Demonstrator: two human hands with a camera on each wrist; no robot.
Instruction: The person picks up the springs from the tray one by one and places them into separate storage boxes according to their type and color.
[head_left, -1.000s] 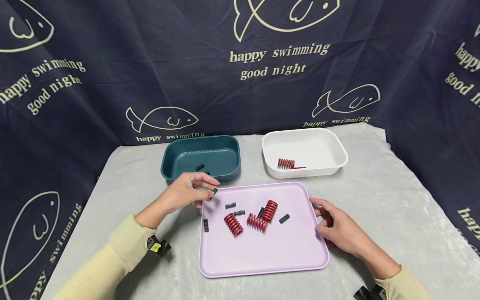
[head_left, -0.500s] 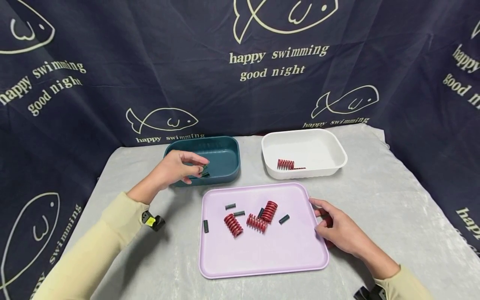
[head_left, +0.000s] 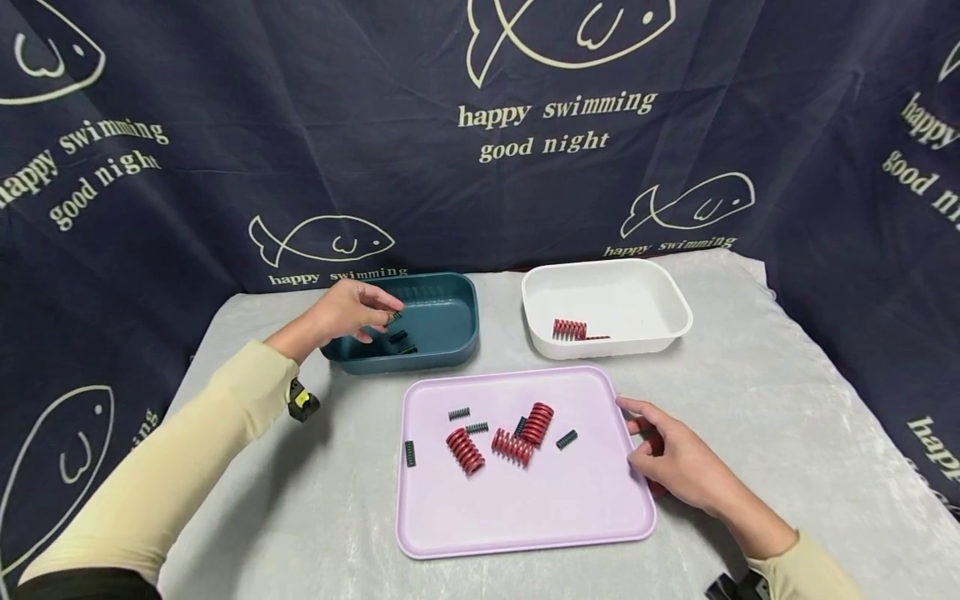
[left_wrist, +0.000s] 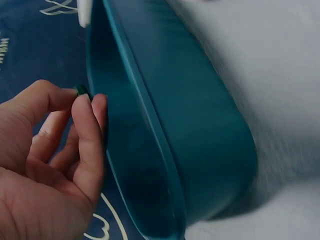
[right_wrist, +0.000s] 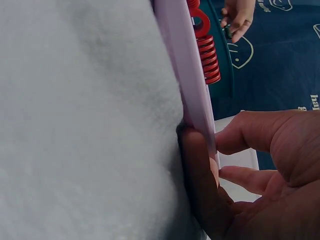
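My left hand [head_left: 347, 315] is over the left side of the teal bin [head_left: 446, 321], pinching a small dark green spring [head_left: 396, 317] between thumb and fingertips. In the left wrist view only the end of that spring [left_wrist: 81, 90] shows, beside the bin's rim. Two similar springs [head_left: 398, 337] lie below it inside the bin. On the lilac tray [head_left: 525, 521] are three thick red springs [head_left: 466, 452] and several small green ones [head_left: 567, 439]. My right hand [head_left: 678, 457] grips the tray's right edge. In the right wrist view its fingers [right_wrist: 197, 160] wrap that edge.
A white bin [head_left: 622, 300] stands to the right of the teal one, with red springs [head_left: 570, 329] by its near wall. Grey cloth [head_left: 757, 358] covers the table. A dark blue curtain [head_left: 420, 183] with fish prints hangs behind and along both sides.
My left hand has carried the small green spring from the tray's far left corner up and left, over the teal bin. The right hand stays at the tray's edge.
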